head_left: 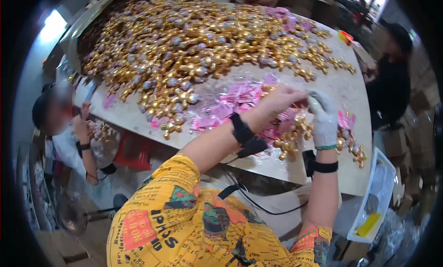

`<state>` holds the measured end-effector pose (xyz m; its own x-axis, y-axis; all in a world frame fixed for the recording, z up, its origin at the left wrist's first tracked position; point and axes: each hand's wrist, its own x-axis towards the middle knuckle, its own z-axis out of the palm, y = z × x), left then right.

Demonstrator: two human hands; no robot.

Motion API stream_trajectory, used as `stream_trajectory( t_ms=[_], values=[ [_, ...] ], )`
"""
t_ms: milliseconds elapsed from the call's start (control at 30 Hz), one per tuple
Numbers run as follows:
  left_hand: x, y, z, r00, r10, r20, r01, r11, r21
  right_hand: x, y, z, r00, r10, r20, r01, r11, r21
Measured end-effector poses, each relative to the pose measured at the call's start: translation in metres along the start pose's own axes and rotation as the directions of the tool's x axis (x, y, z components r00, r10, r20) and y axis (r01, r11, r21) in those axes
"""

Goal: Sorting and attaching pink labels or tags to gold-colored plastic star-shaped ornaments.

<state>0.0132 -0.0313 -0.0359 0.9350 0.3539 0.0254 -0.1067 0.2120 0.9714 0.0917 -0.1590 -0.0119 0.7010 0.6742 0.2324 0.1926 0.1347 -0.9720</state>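
My left hand [280, 101] is bare and closed in a pinch, its fingertips meeting those of my right hand above the table. A white knit glove with a green cuff covers my right hand [325, 121], whose fingers are bent together. Whatever lies between the fingertips is too small and blurred to make out. Below and left of them spreads a heap of pink printed packets [240, 97]. Under my hands, shiny gold figures shaped like balloon animals [288, 144] lie among the packets. More gold figures [356, 152] rest right of the glove with another pink packet [346, 120].
A huge pile of gold figures [184, 40] covers the far part of the pale table [353, 177]. At the left sits a person [69, 142] with raised hands; another person [392, 82] is at the right. A white bin [386, 193] stands by the right edge, a red stool [133, 151] at left.
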Motion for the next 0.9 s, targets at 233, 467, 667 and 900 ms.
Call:
stream_trajectory(
  t_ms=[233,467,667,900],
  values=[
    [-0.019,0.003,-0.017,0.984,0.156,-0.089,-0.151,0.986,0.064,-0.001,0.008,-0.026,0.957,0.287,-0.036,-0.257,0.901,0.350],
    [-0.094,0.008,-0.150,0.921,0.325,-0.214,0.194,0.093,0.977,0.001,-0.003,-0.023,0.923,0.374,0.095,-0.342,0.678,0.651],
    [-0.157,0.014,-0.154,0.920,0.018,-0.391,0.384,0.162,0.909,0.003,-0.003,-0.024,0.906,0.400,0.141,-0.372,0.590,0.716],
    [-0.160,-0.015,-0.222,0.872,0.381,-0.309,0.408,-0.213,0.888,0.000,0.005,-0.008,0.919,0.376,0.118,-0.351,0.645,0.679]
  ],
)
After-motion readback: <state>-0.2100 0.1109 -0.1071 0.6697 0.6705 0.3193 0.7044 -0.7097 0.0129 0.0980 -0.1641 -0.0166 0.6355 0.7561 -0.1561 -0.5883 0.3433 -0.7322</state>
